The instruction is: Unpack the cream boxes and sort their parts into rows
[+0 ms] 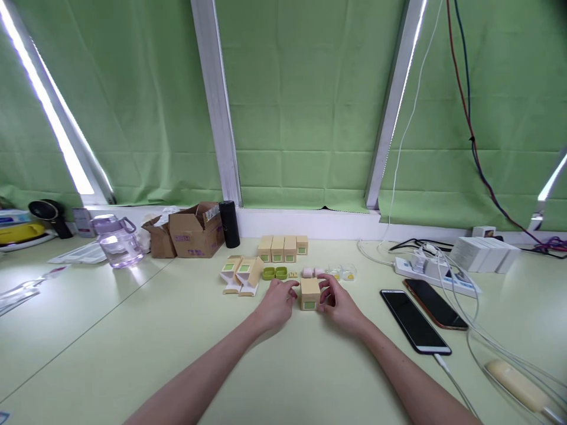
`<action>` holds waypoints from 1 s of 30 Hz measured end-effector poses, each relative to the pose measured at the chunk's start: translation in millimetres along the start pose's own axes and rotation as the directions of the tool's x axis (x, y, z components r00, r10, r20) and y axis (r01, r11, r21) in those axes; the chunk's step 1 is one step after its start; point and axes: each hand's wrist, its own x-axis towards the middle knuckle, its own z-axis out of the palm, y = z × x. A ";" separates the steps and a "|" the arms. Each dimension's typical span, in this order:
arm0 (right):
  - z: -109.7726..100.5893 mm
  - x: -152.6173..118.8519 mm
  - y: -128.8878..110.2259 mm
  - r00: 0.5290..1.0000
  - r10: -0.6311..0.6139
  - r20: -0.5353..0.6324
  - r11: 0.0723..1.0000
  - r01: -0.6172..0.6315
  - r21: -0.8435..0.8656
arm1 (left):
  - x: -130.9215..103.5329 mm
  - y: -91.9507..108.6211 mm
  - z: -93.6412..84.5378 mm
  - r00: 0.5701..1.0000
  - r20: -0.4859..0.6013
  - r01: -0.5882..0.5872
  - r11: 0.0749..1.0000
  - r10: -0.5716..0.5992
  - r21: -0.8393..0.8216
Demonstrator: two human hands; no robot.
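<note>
Small tan box (309,287): saw it upright on the worktop (283,378), with a green label (309,306) low on its near face. Saw the left hand (275,304) at the box's nine o'clock, half open, with fingers loosely bent, holding nothing and just short of the cardboard. Saw the right hand (339,306) at three o'clock, also half open, with curled fingertips at the box's edge; could not tell light contact from a slight gap. Found four more tan boxes (277,249) lined up toward eleven o'clock, and two opened boxes (253,270) between nine and ten. Counted two green trays (281,273) at ten. Noted pale pink pieces (307,272) at twelve and clear containers (349,271) with yellow inside at two. Noticed two phones (415,321) around three o'clock, well apart from the box, near a white power strip (402,268). Spotted a brown carton (192,237) farther off at ten
</note>
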 end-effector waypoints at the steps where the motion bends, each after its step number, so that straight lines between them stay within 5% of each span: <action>1: -0.6 0.2 0.3 1.000 0.001 0.005 1.000 -0.001 0.012 | 0.8 0.1 1.9 1.000 -0.014 0.006 1.000 -0.006 0.001; 8: 0.7 2.6 7.5 0.999 -0.003 -0.037 0.996 0.006 0.086 | -2.4 -10.7 20.0 0.992 -0.119 0.030 0.997 -0.038 -0.066; 30: 3.2 3.4 6.5 0.985 -0.046 -0.169 0.999 0.049 0.012 | -15.4 -3.5 21.0 0.951 -0.300 -0.092 0.995 0.077 -0.035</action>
